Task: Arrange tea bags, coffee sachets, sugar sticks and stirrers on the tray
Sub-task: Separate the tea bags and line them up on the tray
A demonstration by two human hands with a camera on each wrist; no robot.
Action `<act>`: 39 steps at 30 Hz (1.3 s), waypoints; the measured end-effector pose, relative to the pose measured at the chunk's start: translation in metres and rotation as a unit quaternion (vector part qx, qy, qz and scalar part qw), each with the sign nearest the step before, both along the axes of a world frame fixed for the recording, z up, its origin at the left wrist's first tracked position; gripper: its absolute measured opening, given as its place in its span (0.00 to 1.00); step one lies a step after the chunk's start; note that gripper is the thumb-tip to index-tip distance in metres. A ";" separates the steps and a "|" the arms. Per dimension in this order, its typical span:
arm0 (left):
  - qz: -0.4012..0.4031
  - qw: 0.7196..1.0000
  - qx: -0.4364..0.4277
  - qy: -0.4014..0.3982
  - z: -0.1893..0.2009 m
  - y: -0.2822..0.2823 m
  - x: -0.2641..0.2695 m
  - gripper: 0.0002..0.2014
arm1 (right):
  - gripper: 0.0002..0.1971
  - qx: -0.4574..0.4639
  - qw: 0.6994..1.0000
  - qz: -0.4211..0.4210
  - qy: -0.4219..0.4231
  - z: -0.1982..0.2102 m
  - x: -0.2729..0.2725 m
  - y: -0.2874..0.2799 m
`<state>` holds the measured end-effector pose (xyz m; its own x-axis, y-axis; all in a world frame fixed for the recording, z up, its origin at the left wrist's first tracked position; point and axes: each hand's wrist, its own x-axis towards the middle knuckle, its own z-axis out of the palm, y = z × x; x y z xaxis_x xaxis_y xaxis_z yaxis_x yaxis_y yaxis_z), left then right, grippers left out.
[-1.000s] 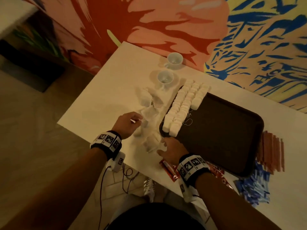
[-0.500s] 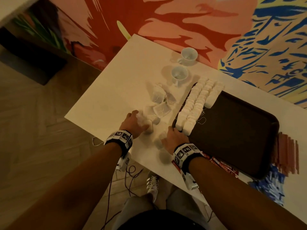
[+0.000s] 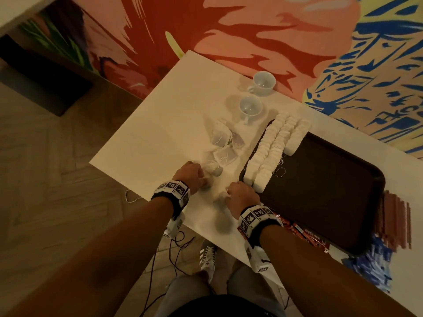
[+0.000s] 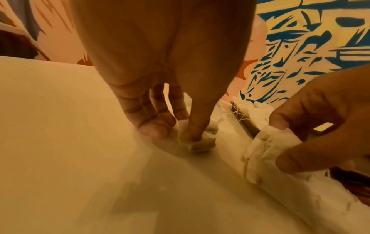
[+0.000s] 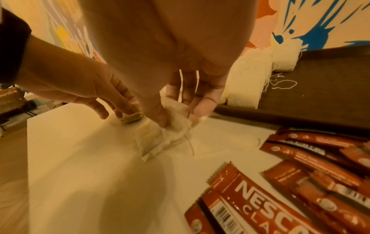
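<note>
A dark brown tray (image 3: 332, 191) lies on the white table (image 3: 160, 133) with rows of white tea bags (image 3: 274, 147) along its left edge. Loose tea bags (image 3: 224, 145) lie left of the tray. My left hand (image 3: 201, 177) pinches a small folded tea bag (image 4: 198, 142) against the table between thumb and fingers. My right hand (image 3: 229, 193), at the tray's near left corner, pinches another tea bag (image 5: 160, 137) just above the table. Red coffee sachets (image 5: 280, 197) lie at the table's front edge. Brown stirrers (image 3: 393, 220) and blue sugar sticks (image 3: 370, 266) lie right of the tray.
Two white cups (image 3: 263, 82) (image 3: 250, 108) stand beyond the loose tea bags, near the painted wall. The table's front edge (image 3: 128, 181) runs just under my wrists, and cables hang below it. Most of the tray's surface is bare.
My left hand has come down with its tea bag onto the table beside the right hand. The right hand has kept to the tray's near corner. The head view has shifted.
</note>
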<state>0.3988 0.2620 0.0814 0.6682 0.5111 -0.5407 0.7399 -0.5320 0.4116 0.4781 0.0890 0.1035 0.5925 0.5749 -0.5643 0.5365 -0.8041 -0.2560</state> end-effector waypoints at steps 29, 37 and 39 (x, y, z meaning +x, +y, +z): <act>0.071 0.919 -0.293 -0.255 0.103 -0.068 -0.025 0.15 | 0.15 0.258 0.757 -0.275 0.534 0.080 0.016 -0.031; 0.147 0.904 -0.315 -0.249 0.099 -0.040 -0.009 0.17 | 0.10 0.274 0.738 -0.379 0.486 0.069 0.040 -0.029; 0.170 0.928 -0.237 -0.230 0.081 -0.020 -0.001 0.14 | 0.09 0.282 0.725 -0.418 0.469 0.064 0.049 -0.024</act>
<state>0.3974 0.2416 0.1620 0.7276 0.5122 -0.4563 0.5196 0.0227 0.8541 0.5274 0.0654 0.1678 0.3737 0.5319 -0.7599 -0.7013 -0.3742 -0.6068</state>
